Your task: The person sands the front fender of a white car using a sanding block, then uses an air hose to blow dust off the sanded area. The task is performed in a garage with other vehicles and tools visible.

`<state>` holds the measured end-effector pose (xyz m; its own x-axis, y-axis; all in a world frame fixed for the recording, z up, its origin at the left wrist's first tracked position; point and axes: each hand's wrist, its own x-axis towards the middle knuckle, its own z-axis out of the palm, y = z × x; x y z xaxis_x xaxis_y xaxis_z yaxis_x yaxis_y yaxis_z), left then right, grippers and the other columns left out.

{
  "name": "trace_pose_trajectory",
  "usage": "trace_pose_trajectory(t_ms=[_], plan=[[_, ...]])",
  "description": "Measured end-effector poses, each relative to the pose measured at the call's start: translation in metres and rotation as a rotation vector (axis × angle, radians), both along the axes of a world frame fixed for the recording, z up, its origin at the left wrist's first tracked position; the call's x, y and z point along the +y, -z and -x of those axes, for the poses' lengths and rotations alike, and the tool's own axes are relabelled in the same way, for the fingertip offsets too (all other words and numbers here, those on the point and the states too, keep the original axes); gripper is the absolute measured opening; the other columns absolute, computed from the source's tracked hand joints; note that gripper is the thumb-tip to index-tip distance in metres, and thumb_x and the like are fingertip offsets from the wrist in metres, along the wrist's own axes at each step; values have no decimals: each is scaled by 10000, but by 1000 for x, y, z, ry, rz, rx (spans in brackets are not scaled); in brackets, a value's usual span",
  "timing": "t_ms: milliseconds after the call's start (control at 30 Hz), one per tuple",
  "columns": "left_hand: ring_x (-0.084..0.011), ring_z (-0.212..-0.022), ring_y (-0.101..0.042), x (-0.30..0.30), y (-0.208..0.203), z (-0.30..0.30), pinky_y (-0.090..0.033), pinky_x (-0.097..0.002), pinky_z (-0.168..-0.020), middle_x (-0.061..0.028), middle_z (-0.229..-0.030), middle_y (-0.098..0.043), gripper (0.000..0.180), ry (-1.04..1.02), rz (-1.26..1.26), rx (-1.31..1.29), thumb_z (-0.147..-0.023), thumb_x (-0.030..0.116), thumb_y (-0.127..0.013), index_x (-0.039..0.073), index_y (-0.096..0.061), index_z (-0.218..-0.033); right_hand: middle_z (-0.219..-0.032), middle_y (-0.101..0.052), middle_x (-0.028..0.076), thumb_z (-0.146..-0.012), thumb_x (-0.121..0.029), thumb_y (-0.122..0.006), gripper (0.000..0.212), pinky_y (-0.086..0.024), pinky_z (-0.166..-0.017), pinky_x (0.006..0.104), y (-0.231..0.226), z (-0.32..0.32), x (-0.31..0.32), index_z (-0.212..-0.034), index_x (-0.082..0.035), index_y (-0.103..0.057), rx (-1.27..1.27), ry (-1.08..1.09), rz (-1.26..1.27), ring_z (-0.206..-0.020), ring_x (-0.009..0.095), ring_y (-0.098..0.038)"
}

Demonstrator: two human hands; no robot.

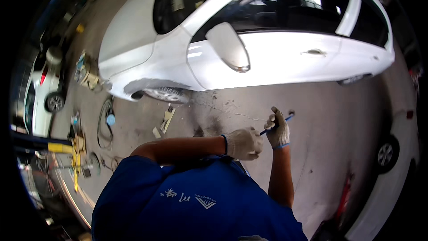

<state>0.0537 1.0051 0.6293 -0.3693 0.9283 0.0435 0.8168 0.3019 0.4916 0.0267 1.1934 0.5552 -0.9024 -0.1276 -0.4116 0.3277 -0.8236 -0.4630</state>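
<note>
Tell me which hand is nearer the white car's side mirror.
Left. The left hand, in a white knit glove, is almost straight below the white car's side mirror. The right hand, gripping a thin blue tool, sits further off to the mirror's right.

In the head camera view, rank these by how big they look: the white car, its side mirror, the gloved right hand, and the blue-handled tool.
1. white car
2. side mirror
3. right hand in its glove; it looks smaller than the mirror, though nearness to the camera makes true sizes unsure.
4. blue-handled tool, only a thin part showing.

Both gloved hands, left hand (243,143) and right hand (278,130), grip a blue-handled tool (277,123) beside a white car (249,40).
</note>
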Motion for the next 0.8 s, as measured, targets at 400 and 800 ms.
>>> trace_pose_trajectory(t_ms=[400, 800], plan=[[-287, -1125, -580, -180, 21, -34, -471, -420, -979, -101, -1153, -647, 296, -767, -224, -441, -916, 310, -613, 146, -662, -1158, -1132, -639, 129, -905, -171, -643, 400, -478, -946, 380, 20, -68, -214, -1265, -25, -547, 814, -590, -1307, -1095, 286, -615], [-362, -958, -626, -332, 37, -70, -505, -458, -814, -156, -944, -659, 149, -894, -407, -488, -883, 179, -609, 83, -636, -994, -1298, -577, 187, -756, -188, -773, 696, -470, -1003, 416, -126, -67, -332, -1371, -40, -483, 617, -1222, -1674, -1207, 345, -572]])
